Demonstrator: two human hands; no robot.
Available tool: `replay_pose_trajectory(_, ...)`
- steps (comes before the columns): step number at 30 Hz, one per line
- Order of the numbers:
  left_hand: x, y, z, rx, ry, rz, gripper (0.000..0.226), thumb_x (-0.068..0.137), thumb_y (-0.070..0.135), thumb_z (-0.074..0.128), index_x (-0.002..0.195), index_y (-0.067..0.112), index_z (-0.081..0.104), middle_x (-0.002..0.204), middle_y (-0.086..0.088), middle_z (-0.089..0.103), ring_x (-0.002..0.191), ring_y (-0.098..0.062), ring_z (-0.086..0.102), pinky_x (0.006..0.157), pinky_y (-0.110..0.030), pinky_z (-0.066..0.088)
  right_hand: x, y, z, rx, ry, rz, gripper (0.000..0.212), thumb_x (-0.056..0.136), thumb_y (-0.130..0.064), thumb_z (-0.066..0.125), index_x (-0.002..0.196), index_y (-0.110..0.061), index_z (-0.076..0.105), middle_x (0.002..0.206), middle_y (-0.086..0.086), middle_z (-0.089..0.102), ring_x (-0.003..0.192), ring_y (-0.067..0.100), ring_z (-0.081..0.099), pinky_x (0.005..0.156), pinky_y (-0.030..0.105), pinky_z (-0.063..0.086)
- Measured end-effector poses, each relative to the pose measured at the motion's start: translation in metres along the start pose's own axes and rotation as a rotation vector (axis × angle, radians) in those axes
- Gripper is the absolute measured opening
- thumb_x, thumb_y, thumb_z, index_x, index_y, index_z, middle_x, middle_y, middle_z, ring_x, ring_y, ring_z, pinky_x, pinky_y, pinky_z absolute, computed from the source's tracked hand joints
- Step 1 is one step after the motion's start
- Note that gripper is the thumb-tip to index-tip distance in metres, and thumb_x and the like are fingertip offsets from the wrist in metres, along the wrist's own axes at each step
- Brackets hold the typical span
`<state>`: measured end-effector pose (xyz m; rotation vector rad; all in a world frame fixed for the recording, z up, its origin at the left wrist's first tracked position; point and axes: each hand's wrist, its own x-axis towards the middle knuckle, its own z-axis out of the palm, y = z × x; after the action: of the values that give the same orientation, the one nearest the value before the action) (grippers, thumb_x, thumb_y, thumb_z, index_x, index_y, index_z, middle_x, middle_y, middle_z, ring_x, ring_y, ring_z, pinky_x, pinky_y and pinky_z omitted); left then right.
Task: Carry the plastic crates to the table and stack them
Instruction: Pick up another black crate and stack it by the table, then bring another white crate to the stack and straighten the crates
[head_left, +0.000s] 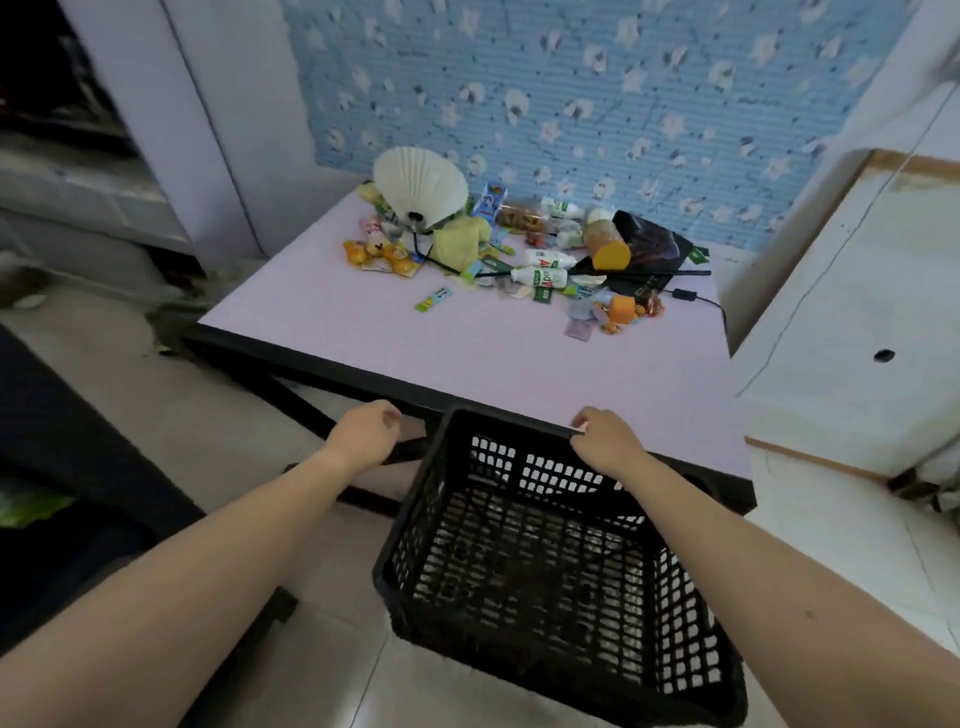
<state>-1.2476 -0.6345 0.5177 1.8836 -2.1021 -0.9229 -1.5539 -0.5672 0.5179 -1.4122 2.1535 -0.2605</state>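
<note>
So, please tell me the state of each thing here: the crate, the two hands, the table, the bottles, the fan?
black plastic crate: empty, held in the air, not yet on the table
right hand: shut on the crate's far rim
left hand: loosely closed, holding nothing
table: front part bare, clutter at the back
white bottles: lying on their sides
white folding fan: spread open

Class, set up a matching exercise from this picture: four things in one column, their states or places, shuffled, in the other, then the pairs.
1. black crate
2. left hand
3. white fan
4. right hand

A. gripping the crate's far rim
B. at the table's far side
C. curled, holding nothing
D. held in front of the table's near edge

Pairs: 1-D, 2-C, 3-B, 4-A
</note>
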Motion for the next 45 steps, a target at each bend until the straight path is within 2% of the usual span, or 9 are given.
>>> replay_pose_trajectory(12, -0.233, -0.208, -0.218, -0.014, 0.281, -0.139, 0.038, 0.098, 0.033, 0.045, 0.131, 0.016, 0.057, 0.133, -0.004, 0.059, 0.121, -0.023, 0.055, 0.099, -0.032, 0.043, -0.178, -0.363, 0.127, -0.132, -0.168, -0.681, 0.039, 0.088, -0.014, 0.054, 0.127, -0.015, 0.058, 0.131, 0.009, 0.055, 0.119, 0.028, 0.054, 0.090, 0.029, 0.043)
replay_pose_trajectory(17, -0.366, -0.306, -0.299, -0.073, 0.363, -0.255, 0.033, 0.097, 0.021, 0.049, 0.126, 0.013, 0.061, 0.124, -0.005, 0.065, 0.118, -0.022, 0.058, 0.099, -0.031, 0.044, -0.312, -0.512, 0.191, -0.137, -0.353, -0.966, 0.037, 0.092, -0.025, 0.056, 0.128, -0.020, 0.056, 0.127, 0.002, 0.054, 0.115, 0.024, 0.056, 0.094, 0.035, 0.046)
replay_pose_trajectory(19, -0.410, -0.332, -0.325, -0.084, 0.350, -0.245, 0.032, 0.094, 0.018, 0.050, 0.123, 0.014, 0.065, 0.120, -0.003, 0.067, 0.113, -0.019, 0.061, 0.101, -0.033, 0.046, -0.360, -0.559, 0.214, -0.164, -0.430, -1.071, 0.030, 0.090, -0.027, 0.057, 0.118, -0.017, 0.062, 0.116, 0.002, 0.063, 0.105, 0.022, 0.061, 0.087, 0.035, 0.049)
replay_pose_trajectory(22, -0.458, -0.376, -0.357, -0.136, 0.404, -0.297, 0.034, 0.094, 0.012, 0.048, 0.124, 0.012, 0.064, 0.125, -0.008, 0.065, 0.115, -0.024, 0.060, 0.104, -0.039, 0.045, -0.418, -0.613, 0.248, -0.446, -0.770, -1.083, 0.026, 0.090, -0.029, 0.055, 0.108, -0.012, 0.063, 0.099, 0.004, 0.064, 0.091, 0.022, 0.064, 0.075, 0.033, 0.051)
replay_pose_trajectory(24, -0.485, -0.407, -0.370, -0.066, 0.450, -0.382, 0.035, 0.095, 0.015, 0.047, 0.127, 0.013, 0.061, 0.131, -0.007, 0.060, 0.121, -0.024, 0.055, 0.107, -0.037, 0.041, -0.450, -0.640, 0.269, -0.575, -0.838, -1.144, 0.027, 0.088, -0.024, 0.052, 0.114, -0.020, 0.059, 0.106, 0.004, 0.058, 0.099, 0.026, 0.061, 0.076, 0.034, 0.050)
replay_pose_trajectory(28, -0.510, -0.455, -0.390, -0.007, 0.511, -0.437, 0.026, 0.093, 0.020, 0.048, 0.109, 0.012, 0.068, 0.117, -0.009, 0.067, 0.109, -0.028, 0.061, 0.099, -0.041, 0.046, -0.492, -0.697, 0.314, -0.582, -0.630, -1.413, 0.050, 0.093, -0.017, 0.047, 0.143, -0.015, 0.040, 0.141, 0.007, 0.047, 0.127, 0.026, 0.047, 0.103, 0.038, 0.041)
replay_pose_trajectory(32, -0.529, -0.504, -0.416, -0.005, 0.563, -0.549, 0.034, 0.095, 0.021, 0.047, 0.124, 0.010, 0.061, 0.128, -0.011, 0.062, 0.117, -0.028, 0.057, 0.102, -0.038, 0.043, -0.506, -0.751, 0.368, -0.593, -0.622, -1.461, 0.061, 0.091, -0.022, 0.052, 0.148, -0.018, 0.031, 0.147, 0.008, 0.041, 0.128, 0.026, 0.047, 0.094, 0.032, 0.041)
replay_pose_trajectory(35, -0.545, -0.548, -0.431, -0.035, 0.586, -0.680, 0.040, 0.096, 0.017, 0.045, 0.134, 0.011, 0.053, 0.137, -0.010, 0.055, 0.125, -0.026, 0.052, 0.104, -0.034, 0.038, -0.508, -0.790, 0.403, -0.526, -0.706, -1.426, 0.068, 0.092, -0.019, 0.054, 0.152, -0.018, 0.023, 0.155, 0.008, 0.028, 0.138, 0.026, 0.037, 0.106, 0.033, 0.034)
replay_pose_trajectory(45, -0.576, -0.696, -0.476, -0.014, 0.614, -0.922, 0.044, 0.097, 0.026, 0.042, 0.141, 0.020, 0.046, 0.146, -0.007, 0.047, 0.133, -0.025, 0.046, 0.110, -0.034, 0.034, -0.510, -0.902, 0.529, -0.439, -0.742, -1.404, 0.072, 0.088, -0.019, 0.057, 0.151, -0.025, 0.022, 0.156, 0.012, 0.020, 0.142, 0.033, 0.030, 0.112, 0.039, 0.032)
